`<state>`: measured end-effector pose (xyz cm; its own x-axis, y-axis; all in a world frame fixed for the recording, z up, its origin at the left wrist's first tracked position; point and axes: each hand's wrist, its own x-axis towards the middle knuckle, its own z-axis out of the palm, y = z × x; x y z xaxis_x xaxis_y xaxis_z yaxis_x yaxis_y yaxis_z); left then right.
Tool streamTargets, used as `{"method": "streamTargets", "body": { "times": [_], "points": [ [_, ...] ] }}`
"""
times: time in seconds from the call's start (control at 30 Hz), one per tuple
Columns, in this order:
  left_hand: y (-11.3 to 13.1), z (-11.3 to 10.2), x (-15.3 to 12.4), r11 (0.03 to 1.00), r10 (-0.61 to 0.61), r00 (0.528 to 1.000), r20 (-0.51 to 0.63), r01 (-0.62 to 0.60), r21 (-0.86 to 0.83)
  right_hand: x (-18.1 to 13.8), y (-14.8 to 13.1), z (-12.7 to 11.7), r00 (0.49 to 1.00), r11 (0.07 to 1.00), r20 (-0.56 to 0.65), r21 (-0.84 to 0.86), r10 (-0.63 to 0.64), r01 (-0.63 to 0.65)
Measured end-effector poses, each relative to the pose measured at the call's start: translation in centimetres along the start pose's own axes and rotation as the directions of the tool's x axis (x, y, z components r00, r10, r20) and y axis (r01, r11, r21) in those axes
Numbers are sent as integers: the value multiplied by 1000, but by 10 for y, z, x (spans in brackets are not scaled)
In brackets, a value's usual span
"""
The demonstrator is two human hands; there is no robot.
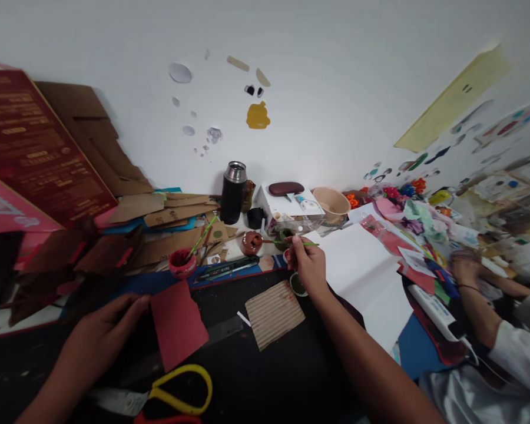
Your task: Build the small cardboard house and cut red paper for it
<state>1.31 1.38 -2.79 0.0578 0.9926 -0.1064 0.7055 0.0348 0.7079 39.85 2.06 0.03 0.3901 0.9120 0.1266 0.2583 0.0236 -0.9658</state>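
My left hand (98, 338) pinches the upper left edge of a red piece of card (178, 324), holding it over the black table top. In my right hand (308, 263) is a thin paintbrush (310, 244) with a green handle, pointing left. Its tip reaches a small pot of brown paint (251, 242). Dark green paint pots (298, 285) sit beside and below my right hand. A square of corrugated cardboard (275, 313) lies between my hands. Yellow-handled scissors (181, 390) rest below the red card, partly behind my left wrist.
A red paint pot (182, 263) holds another green brush. Behind stand a black flask (233, 193), a white box (287, 203) and a beige bowl (332, 204). White paper (362, 265) lies to the right, near a power strip (437, 311) and a co-worker's arms (474, 294). Cardboard pieces are piled at left.
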Motion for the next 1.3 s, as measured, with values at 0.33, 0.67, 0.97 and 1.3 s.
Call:
{"method": "streamTargets", "body": {
  "times": [0.33, 0.67, 0.97, 1.3],
  "points": [
    [-6, 1, 1, 1000, -17, 1000, -4, 17, 17, -5, -4, -2, 1000, 1000, -16, -7, 3, -3],
    [-3, 2, 1, 1000, -4, 1000, 8, 4, 13, -5, -3, -6, 1000, 999, -6, 38, 24, -24],
    [-7, 2, 3, 1000, 9, 1000, -3, -9, 0, -3, -9, -4, 1000, 1000, 21, 22, -13, 13],
    [-6, 2, 1, 1000, -11, 1000, 17, 10, 21, -3, -11, -2, 998, 998, 52, 63, -19, 16]
  ]
}}
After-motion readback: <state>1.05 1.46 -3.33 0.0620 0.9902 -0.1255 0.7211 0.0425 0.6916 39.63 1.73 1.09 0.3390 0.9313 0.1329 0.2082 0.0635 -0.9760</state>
